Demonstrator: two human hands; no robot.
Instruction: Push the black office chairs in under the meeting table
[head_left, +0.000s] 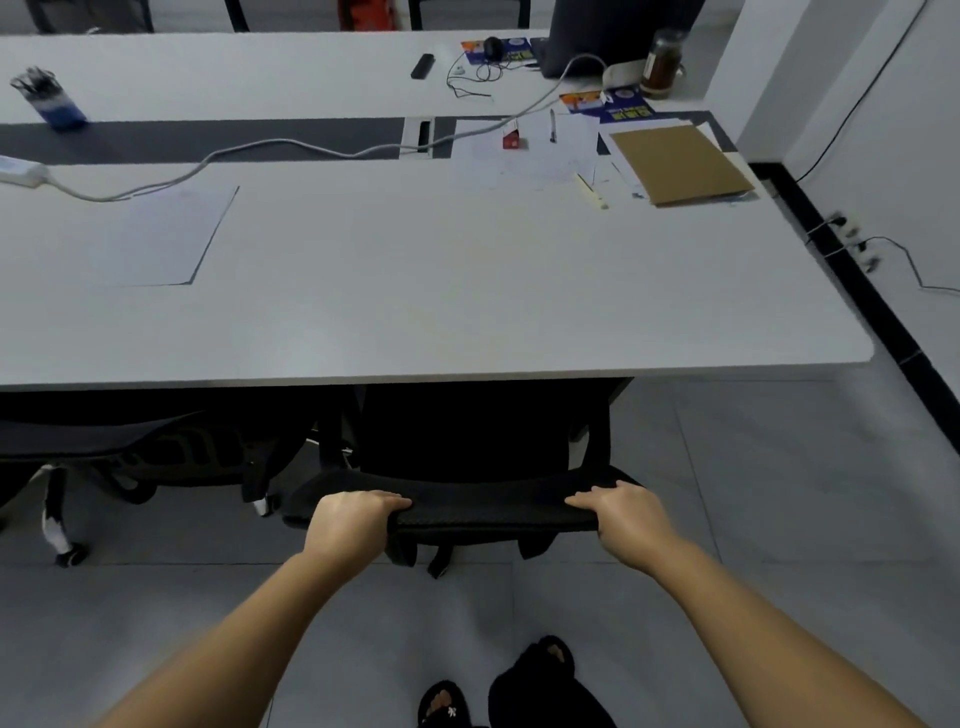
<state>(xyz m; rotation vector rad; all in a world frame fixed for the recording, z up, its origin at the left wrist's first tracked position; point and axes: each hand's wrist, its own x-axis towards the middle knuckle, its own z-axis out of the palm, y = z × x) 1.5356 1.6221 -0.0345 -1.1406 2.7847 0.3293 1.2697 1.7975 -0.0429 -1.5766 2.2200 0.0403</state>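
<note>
Mid-push, viewed from the head camera. Left hand and right hand both curled over the top edge of the backrest of the black office chair, fingers on the far side and thumbs hidden, one hand toward each end. Seat largely tucked beneath the near edge of the meeting table, toward its near right corner; backrest and rear casters standing just clear of that edge, so probably only a short final shove left for this chair. Second black chair to the left, partly under the same near edge, its white-tipped base leg projecting onto the floor; likely in need of a further push. More dark chair backs visible beyond the far edge, position under the table not determinable.

On the table: sheet of paper near the left, power strip with cable along the centre strip, brown folder and loose papers at the far right corner, jar, pen holder. None in the chair's path. Possible obstructions: armrests meeting the table's underside, and the neighbouring chair's base close by on the left.
</note>
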